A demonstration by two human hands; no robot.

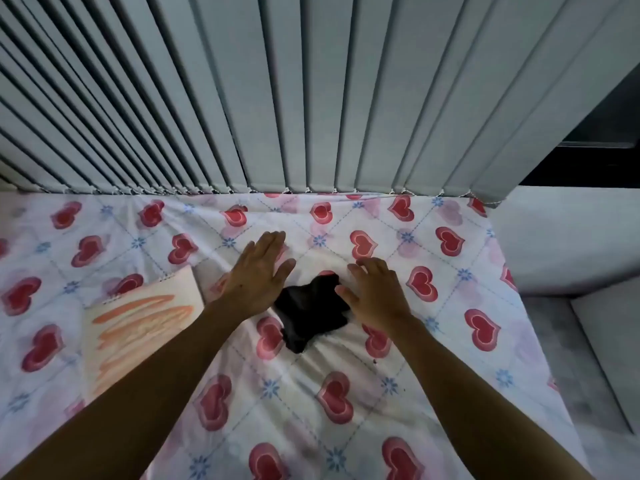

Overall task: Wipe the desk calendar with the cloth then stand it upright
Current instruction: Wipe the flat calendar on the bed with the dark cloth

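- Here I see both hands stretched out over a sheet (433, 271) printed with red hearts and small blue flowers, which covers the whole work surface.
- My left hand (258, 275) is spread flat, palm down, fingers straight and close together, pointing away from me; it has hold of nothing, and its thumb side lies just beside the cloth.
- My right hand (375, 294) is also palm down, fingers loosely splayed and slightly bent, gripping nothing; its thumb reaches toward the right edge of the cloth, and I cannot tell whether it touches it.
- The cloth (310, 311) is a dark, crumpled piece lying on the sheet between the two hands, with one corner trailing toward me.
- The calendar (138, 334) lies flat on the sheet, left of the cloth and near my left forearm, partly covered by that forearm at its near end.
- Its upper face is pale with broad orange streaks across it, and a wire binding runs along its far edge; the print is too blurred for me to read.
- The calendar and the cloth are apart, with a strip of bare sheet and my left wrist between them.
- Grey vertical blinds (277, 98) hang along the far edge of the sheet, their lower ends meeting it.
- To the right, a pale ledge (571, 237) runs beside the sheet.
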